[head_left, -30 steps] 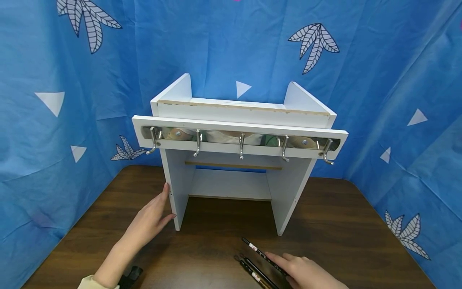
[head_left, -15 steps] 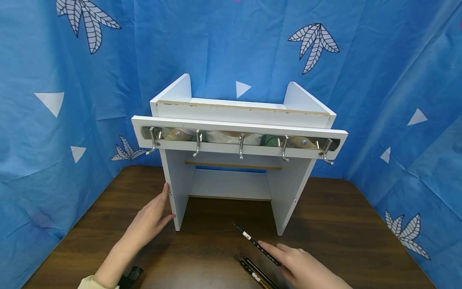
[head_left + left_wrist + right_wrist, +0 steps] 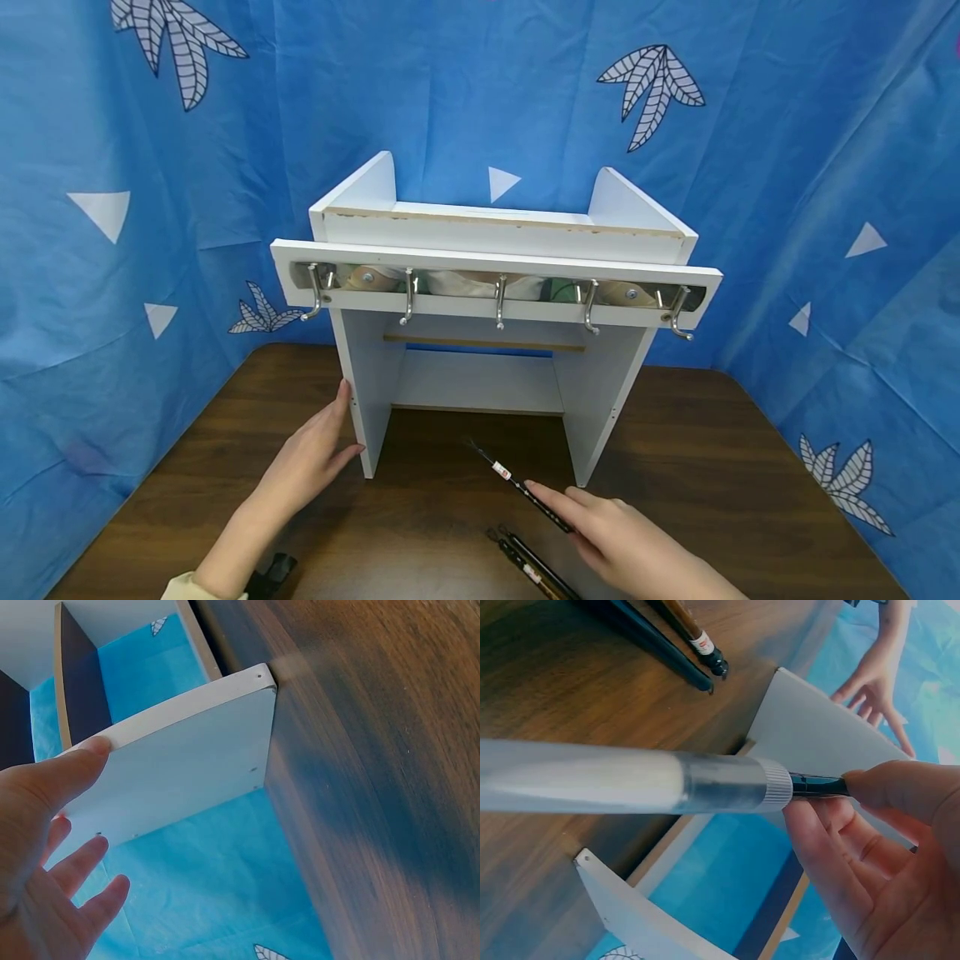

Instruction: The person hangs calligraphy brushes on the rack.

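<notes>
In the head view my right hand (image 3: 622,537) pinches a slim black calligraphy brush (image 3: 540,502) with a white label and a thin hanging loop at its far end. The right wrist view shows its near end, white bristles under a clear cap (image 3: 727,782), with thumb and fingertips on the dark handle. Several similar brushes (image 3: 528,565) lie on the table just left of that hand. My left hand (image 3: 311,458) is at the left side panel of a white shelf unit (image 3: 510,232); its thumb (image 3: 82,765) rests on the panel's edge while the fingers extend loosely.
Across the unit's front runs a white rail (image 3: 450,258) with several metal hooks (image 3: 501,302) sticking out. Dark wood tabletop (image 3: 697,467) surrounds the unit. Blue patterned cloth (image 3: 480,100) hangs behind and at both sides.
My right hand has moved forward and slightly left with the brush, whose loop end now points toward the gap between the side panels. The left hand stays put.
</notes>
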The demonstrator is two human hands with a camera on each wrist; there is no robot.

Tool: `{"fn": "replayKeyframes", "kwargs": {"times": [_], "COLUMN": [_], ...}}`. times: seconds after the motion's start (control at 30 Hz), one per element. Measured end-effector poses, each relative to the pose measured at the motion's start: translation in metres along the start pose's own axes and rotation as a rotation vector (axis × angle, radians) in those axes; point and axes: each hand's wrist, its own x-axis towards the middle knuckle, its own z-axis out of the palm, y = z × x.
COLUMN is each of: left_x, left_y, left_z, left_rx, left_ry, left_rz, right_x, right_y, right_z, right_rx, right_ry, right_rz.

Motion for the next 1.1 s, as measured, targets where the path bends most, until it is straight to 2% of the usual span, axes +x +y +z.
{"fn": "replayKeyframes", "kwargs": {"times": [0.2, 0.5, 0.9, 1.1], "left_x": [0.000, 0.002, 0.000, 0.000], "left_y": [0.000, 0.000, 0.000, 0.000], "left_z": [0.000, 0.000, 0.002, 0.001], "left_rx": [-0.004, -0.008, -0.008, -0.007], "left_ry": [-0.021, -0.008, -0.007, -0.011], "left_rz": [-0.020, 0.003, -0.016, -0.019], "right_x": [0.004, 0.012, 0.029, 0.034], "right_y": [-0.004, -0.009, -0.020, -0.025], "right_z": [0.000, -0.003, -0.004, -0.006], "right_rx": [-0.063, -0.034, -0.080, -0.089], "right_ry": [0.069, 0.046, 0.069, 0.107], "right_rz": [-0.059, -0.061, -0.070, -0.096]}}
